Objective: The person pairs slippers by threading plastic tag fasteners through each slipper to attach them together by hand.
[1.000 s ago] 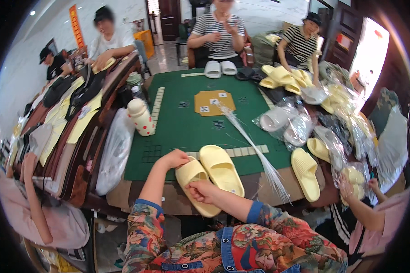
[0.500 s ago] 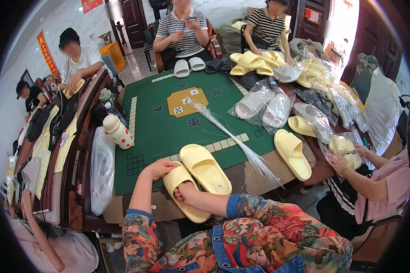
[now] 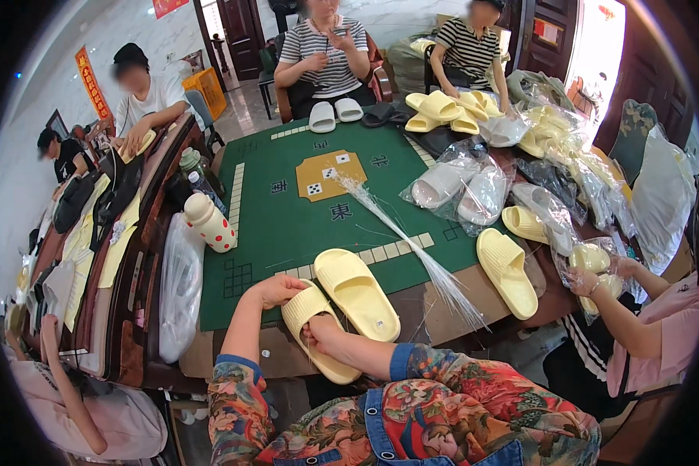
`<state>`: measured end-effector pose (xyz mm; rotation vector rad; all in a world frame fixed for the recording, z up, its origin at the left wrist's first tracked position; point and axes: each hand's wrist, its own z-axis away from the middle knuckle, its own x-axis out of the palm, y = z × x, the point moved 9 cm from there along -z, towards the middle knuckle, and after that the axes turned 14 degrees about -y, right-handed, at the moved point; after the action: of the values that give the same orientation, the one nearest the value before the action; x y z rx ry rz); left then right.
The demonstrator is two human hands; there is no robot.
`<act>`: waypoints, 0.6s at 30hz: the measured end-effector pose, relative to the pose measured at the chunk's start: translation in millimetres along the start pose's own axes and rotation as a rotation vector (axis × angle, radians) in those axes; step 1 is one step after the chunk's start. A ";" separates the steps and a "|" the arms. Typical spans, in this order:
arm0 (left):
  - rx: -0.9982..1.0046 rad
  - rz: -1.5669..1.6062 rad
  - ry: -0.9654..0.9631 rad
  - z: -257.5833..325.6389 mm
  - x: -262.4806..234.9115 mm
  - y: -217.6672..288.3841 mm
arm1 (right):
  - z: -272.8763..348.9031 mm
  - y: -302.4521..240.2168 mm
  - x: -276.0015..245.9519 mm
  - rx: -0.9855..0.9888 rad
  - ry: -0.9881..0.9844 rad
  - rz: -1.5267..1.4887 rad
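Observation:
A pale yellow slipper (image 3: 333, 362) lies tilted at the table's near edge. My left hand (image 3: 276, 291) grips its ribbed strap from the far left side, fingers closed over the edge. My right hand (image 3: 324, 332) reaches to the strap's opening with fingers pinched, their tips partly hidden; what they hold I cannot make out. A matching yellow slipper (image 3: 363, 299) rests against it on the right. Beyond, a bundle of thin clear plastic strands (image 3: 400, 233) fans across the green mat (image 3: 264, 233).
Single yellow slippers (image 3: 508, 273) and bagged white slippers (image 3: 443, 182) lie to the right, near a co-worker's hands (image 3: 586, 279). More yellow slippers (image 3: 435, 107) are piled at the far right. A dotted bottle (image 3: 209, 223) and plastic bags (image 3: 180, 291) stand left, beside another table.
The whole view has shifted slightly rightward and down across the picture. Both my hands stay at the same slipper, with little visible movement.

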<state>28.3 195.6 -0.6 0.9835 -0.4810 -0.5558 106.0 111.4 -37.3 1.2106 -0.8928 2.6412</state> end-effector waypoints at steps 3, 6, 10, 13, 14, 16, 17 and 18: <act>-0.183 -0.303 -0.015 0.5 -8.4 2.0 | -4.4 1.4 -3.1 -0.006 0.012 -0.012; -0.284 -0.646 -0.019 -4.3 -9.1 21.1 | -11.1 -0.4 -4.3 -0.031 -0.026 -0.017; -0.379 -0.990 -0.006 -2.4 1.7 33.8 | -8.6 0.1 3.0 -0.045 -0.084 -0.057; -0.114 -1.142 0.190 2.6 -1.6 51.1 | -4.0 -0.8 -1.9 -0.083 -0.032 0.014; -0.103 -0.978 0.397 9.8 -18.8 54.8 | -7.2 -3.0 -5.2 -0.112 -0.124 0.115; 0.023 -0.422 0.543 30.1 -32.5 50.4 | 16.0 0.8 4.3 -0.155 -0.146 0.168; 0.182 -0.131 0.535 32.7 -45.0 35.3 | 27.5 -0.6 11.1 -0.202 -0.170 0.223; 0.183 -0.130 0.532 29.7 -39.7 39.0 | 35.8 -5.1 12.5 -0.261 -0.190 0.351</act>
<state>-11.5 219.0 42.4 1.2924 0.0086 -0.3474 122.9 94.0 -7.7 1.3573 -1.5581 2.5685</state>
